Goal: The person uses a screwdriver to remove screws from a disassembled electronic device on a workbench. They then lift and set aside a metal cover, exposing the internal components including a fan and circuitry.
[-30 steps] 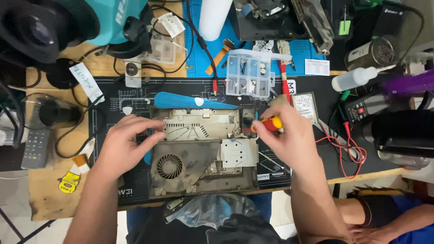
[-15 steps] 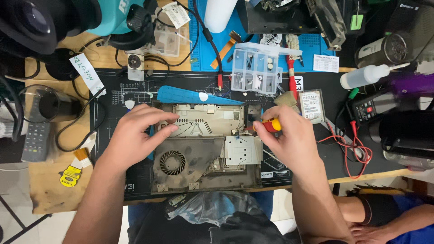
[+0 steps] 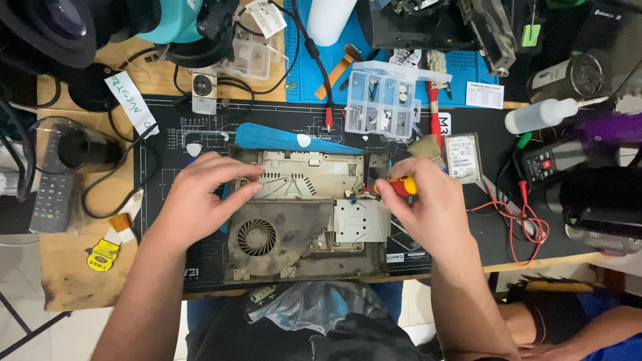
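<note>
An opened, dusty device chassis [image 3: 307, 230] lies on a black work mat [image 3: 160, 167], with a round fan [image 3: 256, 237] at its lower left and a metal shield plate [image 3: 361, 220] at the right. My left hand [image 3: 200, 197] rests on the chassis's upper left edge, fingers spread over the vented cover. My right hand [image 3: 428, 207] grips a small screwdriver with a red and yellow handle [image 3: 401, 186], its tip pointing left at the chassis's upper right part.
A clear parts organiser [image 3: 382, 100], a blue plastic pry tool [image 3: 281, 139], a brush [image 3: 428, 144], a bare hard drive [image 3: 463, 157], a white squeeze bottle [image 3: 542, 115], a multimeter with red leads [image 3: 552, 160] and a dark cup [image 3: 73, 147] surround the mat. A plastic bag [image 3: 314, 304] lies on my lap.
The view shifted slightly. Both hands stay on the chassis; my right hand with the screwdriver moved a little left and down toward the upper right part.
</note>
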